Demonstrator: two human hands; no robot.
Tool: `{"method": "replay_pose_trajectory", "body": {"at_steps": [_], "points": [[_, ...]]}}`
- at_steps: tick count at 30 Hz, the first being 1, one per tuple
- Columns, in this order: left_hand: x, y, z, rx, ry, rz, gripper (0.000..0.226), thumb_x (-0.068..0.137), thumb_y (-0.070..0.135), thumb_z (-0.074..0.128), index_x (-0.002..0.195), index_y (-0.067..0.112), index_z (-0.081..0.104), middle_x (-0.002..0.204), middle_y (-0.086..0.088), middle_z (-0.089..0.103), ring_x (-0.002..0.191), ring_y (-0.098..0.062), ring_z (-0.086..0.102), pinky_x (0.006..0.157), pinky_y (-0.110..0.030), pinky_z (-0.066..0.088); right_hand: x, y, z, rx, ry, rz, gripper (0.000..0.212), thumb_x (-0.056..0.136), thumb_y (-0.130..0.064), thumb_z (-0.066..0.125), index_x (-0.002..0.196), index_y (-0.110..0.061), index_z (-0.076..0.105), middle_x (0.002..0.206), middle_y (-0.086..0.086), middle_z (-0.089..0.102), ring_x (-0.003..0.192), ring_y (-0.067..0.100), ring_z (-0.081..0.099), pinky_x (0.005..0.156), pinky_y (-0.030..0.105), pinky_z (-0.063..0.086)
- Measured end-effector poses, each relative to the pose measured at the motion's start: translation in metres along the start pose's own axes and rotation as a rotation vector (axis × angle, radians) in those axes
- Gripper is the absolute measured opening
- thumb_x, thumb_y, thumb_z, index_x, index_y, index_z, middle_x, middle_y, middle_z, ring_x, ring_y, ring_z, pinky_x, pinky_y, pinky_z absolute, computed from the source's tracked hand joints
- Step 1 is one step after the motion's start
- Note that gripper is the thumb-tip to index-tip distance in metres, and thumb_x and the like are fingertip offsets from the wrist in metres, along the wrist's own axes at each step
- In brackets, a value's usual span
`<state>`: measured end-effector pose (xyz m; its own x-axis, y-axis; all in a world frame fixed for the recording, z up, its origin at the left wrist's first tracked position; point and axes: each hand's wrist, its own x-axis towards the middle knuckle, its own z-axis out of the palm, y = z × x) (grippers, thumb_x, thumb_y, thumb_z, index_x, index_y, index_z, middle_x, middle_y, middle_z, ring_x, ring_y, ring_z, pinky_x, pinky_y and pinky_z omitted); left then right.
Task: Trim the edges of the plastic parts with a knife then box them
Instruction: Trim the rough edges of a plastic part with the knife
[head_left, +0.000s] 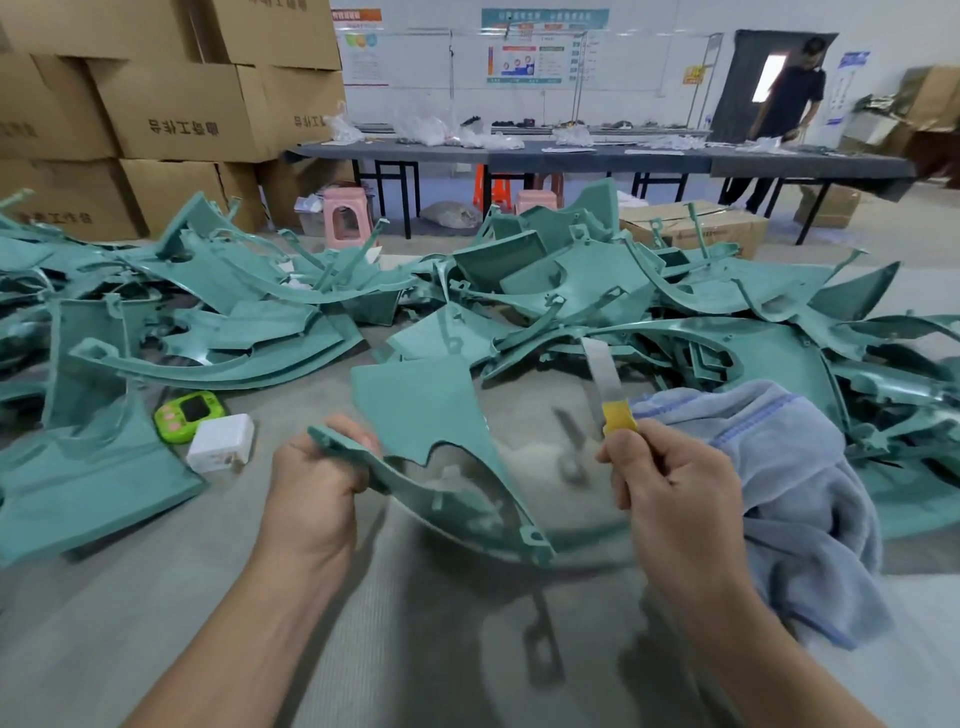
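Observation:
My left hand (317, 475) grips the left end of a teal plastic part (431, 415), a curved panel with a notched edge, held above the grey table. My right hand (670, 483) holds a knife (608, 395) with a yellow-wrapped handle, its flat blade pointing up and slightly left. The blade stands to the right of the part and does not touch it. A large heap of similar teal parts (597, 291) covers the far half of the table.
A blue-grey towel (789, 478) lies under my right wrist. A green timer (189, 413) and a white box (221, 441) sit to the left. Cardboard boxes (171, 109) are stacked at the back left. A person (789, 98) stands at a long dark table (597, 153) behind.

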<state>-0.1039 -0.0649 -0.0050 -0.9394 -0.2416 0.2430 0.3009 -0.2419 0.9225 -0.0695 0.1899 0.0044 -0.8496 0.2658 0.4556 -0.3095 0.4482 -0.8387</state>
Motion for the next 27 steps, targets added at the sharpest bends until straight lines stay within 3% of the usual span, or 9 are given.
{"method": "replay_pose_trajectory", "body": {"at_steps": [3, 5, 7, 12, 16, 19, 23, 25, 27], "points": [[0.005, -0.005, 0.000, -0.004, 0.159, 0.058, 0.058, 0.058, -0.028, 0.030, 0.046, 0.020, 0.061, 0.051, 0.007, 0.056, 0.053, -0.007, 0.054, 0.052, -0.017, 0.045, -0.012, -0.010, 0.004, -0.154, -0.011, -0.150, 0.033, 0.093, -0.051, 0.047, 0.069, -0.028, 0.051, 0.060, -0.002, 0.052, 0.054, 0.015, 0.045, 0.052, 0.028, 0.035], [0.006, -0.007, 0.000, 0.034, 0.185, 0.071, 0.061, 0.060, -0.030, 0.031, 0.046, 0.021, 0.062, 0.052, 0.009, 0.057, 0.053, -0.004, 0.054, 0.051, -0.015, 0.045, -0.022, -0.016, 0.013, -0.104, -0.140, -0.126, 0.031, 0.091, -0.051, 0.047, 0.070, -0.030, 0.055, 0.058, -0.002, 0.053, 0.052, 0.013, 0.045, 0.052, 0.033, 0.039], [0.006, -0.008, 0.000, 0.072, 0.194, 0.087, 0.057, 0.061, -0.025, 0.037, 0.046, 0.023, 0.062, 0.052, 0.010, 0.058, 0.055, -0.002, 0.055, 0.053, -0.012, 0.045, -0.027, -0.020, 0.022, -0.040, -0.289, -0.049, 0.032, 0.088, -0.049, 0.050, 0.071, -0.024, 0.060, 0.052, -0.002, 0.049, 0.049, 0.010, 0.040, 0.052, 0.038, 0.038], [0.001, -0.004, 0.002, 0.135, 0.185, 0.144, 0.032, 0.050, -0.002, 0.042, 0.044, 0.023, 0.061, 0.053, 0.009, 0.057, 0.056, -0.003, 0.051, 0.052, -0.012, 0.039, -0.024, -0.023, 0.017, -0.025, -0.490, 0.045, 0.036, 0.090, -0.039, 0.058, 0.066, -0.012, 0.060, 0.045, -0.006, 0.039, 0.044, 0.006, 0.032, 0.047, 0.027, 0.028], [0.002, -0.006, 0.001, 0.163, 0.171, 0.156, 0.048, 0.063, -0.018, 0.044, 0.045, 0.023, 0.061, 0.053, 0.009, 0.056, 0.055, -0.004, 0.050, 0.051, -0.013, 0.038, -0.017, -0.025, 0.009, -0.280, -0.460, 0.013, 0.036, 0.091, -0.036, 0.060, 0.061, -0.015, 0.053, 0.044, -0.005, 0.038, 0.044, 0.008, 0.035, 0.045, 0.025, 0.028], [0.002, -0.007, -0.001, 0.198, 0.177, 0.164, 0.056, 0.066, -0.025, 0.042, 0.045, 0.024, 0.061, 0.053, 0.009, 0.057, 0.056, -0.005, 0.049, 0.051, -0.013, 0.038, -0.015, -0.029, 0.005, -0.183, -0.497, 0.016, 0.039, 0.079, -0.046, 0.053, 0.061, -0.011, 0.051, 0.048, 0.001, 0.036, 0.046, 0.007, 0.031, 0.049, 0.034, 0.028], [0.001, -0.006, -0.001, 0.224, 0.181, 0.171, 0.057, 0.067, -0.025, 0.041, 0.045, 0.023, 0.061, 0.054, 0.008, 0.057, 0.058, -0.007, 0.049, 0.054, -0.014, 0.039, -0.011, -0.026, 0.002, -0.204, -0.499, 0.033, 0.045, 0.077, -0.049, 0.054, 0.055, -0.010, 0.048, 0.044, -0.008, 0.033, 0.043, 0.007, 0.028, 0.046, 0.030, 0.026], [0.001, -0.004, 0.000, 0.216, 0.185, 0.171, 0.058, 0.066, -0.026, 0.040, 0.045, 0.023, 0.061, 0.053, 0.007, 0.056, 0.056, -0.005, 0.050, 0.052, -0.012, 0.039, -0.007, -0.021, 0.001, -0.216, -0.373, 0.067, 0.047, 0.088, -0.040, 0.060, 0.056, -0.007, 0.046, 0.044, -0.008, 0.034, 0.044, 0.008, 0.029, 0.046, 0.029, 0.027], [0.002, -0.004, 0.000, 0.202, 0.188, 0.159, 0.059, 0.067, -0.028, 0.039, 0.044, 0.022, 0.060, 0.052, 0.007, 0.056, 0.054, -0.004, 0.050, 0.052, -0.011, 0.039, -0.002, -0.017, -0.003, -0.012, -0.371, 0.237, 0.045, 0.096, -0.023, 0.059, 0.053, -0.011, 0.051, 0.046, -0.002, 0.044, 0.045, 0.013, 0.037, 0.049, 0.031, 0.031]]}}
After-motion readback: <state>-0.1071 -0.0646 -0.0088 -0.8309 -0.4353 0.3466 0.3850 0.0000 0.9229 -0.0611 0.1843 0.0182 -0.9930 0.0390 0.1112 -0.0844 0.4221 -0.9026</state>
